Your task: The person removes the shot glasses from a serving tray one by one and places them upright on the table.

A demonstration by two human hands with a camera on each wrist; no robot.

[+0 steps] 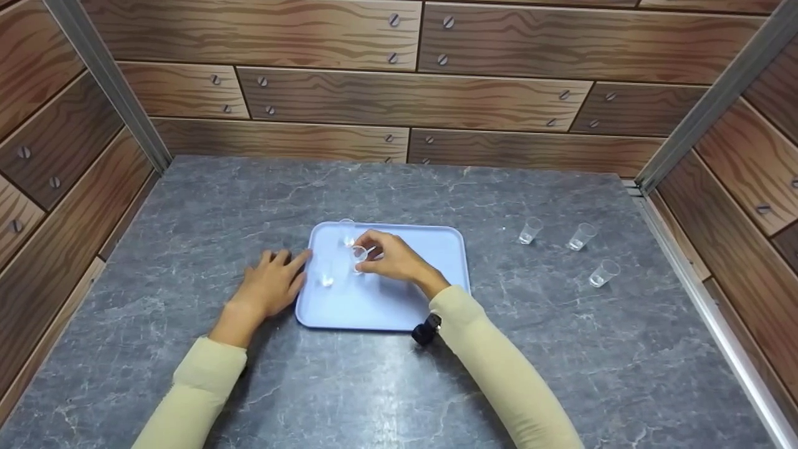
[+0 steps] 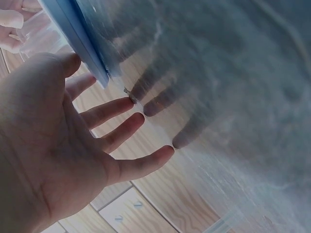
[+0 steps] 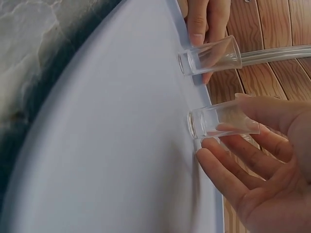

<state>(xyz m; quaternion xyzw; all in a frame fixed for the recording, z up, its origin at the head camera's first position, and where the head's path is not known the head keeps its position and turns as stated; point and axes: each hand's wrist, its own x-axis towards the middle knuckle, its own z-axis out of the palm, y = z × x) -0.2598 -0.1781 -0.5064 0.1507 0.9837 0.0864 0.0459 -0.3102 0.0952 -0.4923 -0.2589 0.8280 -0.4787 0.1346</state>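
My right hand [image 1: 389, 255] is over the left half of a light-blue tray [image 1: 386, 312], holding a small clear shot glass [image 3: 206, 122] between thumb and fingers. In the right wrist view the base of that glass is at the tray surface. Another shot glass [image 1: 326, 280] stands on the tray nearer the left hand, and a further shot glass [image 1: 348, 240] is close to the tray's back edge. Beside the tray's left rim lies my left hand [image 1: 268, 290], fingers spread and fingertips on the table. Its thumb and index finger touch the rim, as the left wrist view shows.
On the right of the grey marbled table [image 1: 249, 193] stand three more clear glasses: a back-left glass [image 1: 530, 231], a back-right glass [image 1: 581, 237] and a front glass [image 1: 604, 273]. Wood-patterned walls [image 1: 411, 93] enclose the table at the back and sides.
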